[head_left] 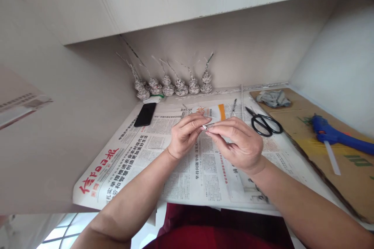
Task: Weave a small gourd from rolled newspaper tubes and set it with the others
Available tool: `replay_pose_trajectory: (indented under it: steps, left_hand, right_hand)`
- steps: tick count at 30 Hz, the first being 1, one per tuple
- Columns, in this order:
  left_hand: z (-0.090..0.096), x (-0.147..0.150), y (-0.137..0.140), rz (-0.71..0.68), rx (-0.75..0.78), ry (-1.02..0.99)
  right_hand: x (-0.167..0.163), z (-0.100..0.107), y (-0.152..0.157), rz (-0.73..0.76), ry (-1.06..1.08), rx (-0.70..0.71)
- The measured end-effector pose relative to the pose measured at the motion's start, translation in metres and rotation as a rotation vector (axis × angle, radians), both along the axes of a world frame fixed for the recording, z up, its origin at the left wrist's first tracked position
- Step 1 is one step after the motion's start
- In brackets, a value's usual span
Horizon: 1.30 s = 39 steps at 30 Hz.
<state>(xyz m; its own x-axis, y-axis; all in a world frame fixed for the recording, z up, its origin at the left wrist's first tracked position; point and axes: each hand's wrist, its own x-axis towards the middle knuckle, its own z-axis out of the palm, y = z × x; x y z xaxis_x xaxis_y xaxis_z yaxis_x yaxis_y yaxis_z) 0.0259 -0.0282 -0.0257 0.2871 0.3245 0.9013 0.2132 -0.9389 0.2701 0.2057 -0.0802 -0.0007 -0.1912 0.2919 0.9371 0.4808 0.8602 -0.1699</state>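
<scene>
Over the middle of the newspaper (187, 179), my two hands meet at a small rolled paper piece (205, 127). My left hand (187, 133) pinches it between thumb and fingers. From the other side, the fingertips of my right hand (238, 142) close on the same piece. Its pale open end shows between the fingertips; the rest is hidden by my fingers. Black-handled scissors (265, 123) lie just to the right of my right hand, and a black phone (145, 114) rests farther off to the left.
Several gourd-shaped woven paper figures (181, 86) stand in a row by the back wall. At right, a cardboard sheet (295, 124) bears a blue glue gun (336, 136) and a crumpled grey cloth (274, 98). A long thin paper stick (224, 91) lies along the back.
</scene>
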Motion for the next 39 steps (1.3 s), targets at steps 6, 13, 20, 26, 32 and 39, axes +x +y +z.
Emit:
replay_pose_trajectory:
  steps: [6, 13, 20, 26, 32, 39]
  left_hand:
    - [0.001, 0.0, -0.001, -0.002, -0.008, 0.005]
    - [0.001, -0.001, 0.002, 0.038, 0.026, 0.022]
    - [0.004, -0.012, 0.009, 0.428, -0.022, 0.251]
    - [0.0, -0.014, 0.011, 0.673, -0.216, 0.611]
    - [-0.004, -0.014, 0.015, 0.689, -0.415, 0.755]
    - [-0.005, -0.013, 0.015, 0.646, -0.476, 0.779]
  right_hand:
    - [0.001, -0.001, 0.0, -0.015, -0.026, 0.024]
    - [0.007, 0.001, 0.005, -0.033, -0.053, 0.013]
    - [0.055, -0.006, 0.042, -0.523, -0.182, -0.401]
    - [0.075, -0.026, 0.06, -0.634, -0.529, -0.816]
    - [0.073, -0.033, 0.061, -0.615, -0.551, -0.848]
    - [0.065, -0.028, 0.058, -0.718, -0.502, -0.881]
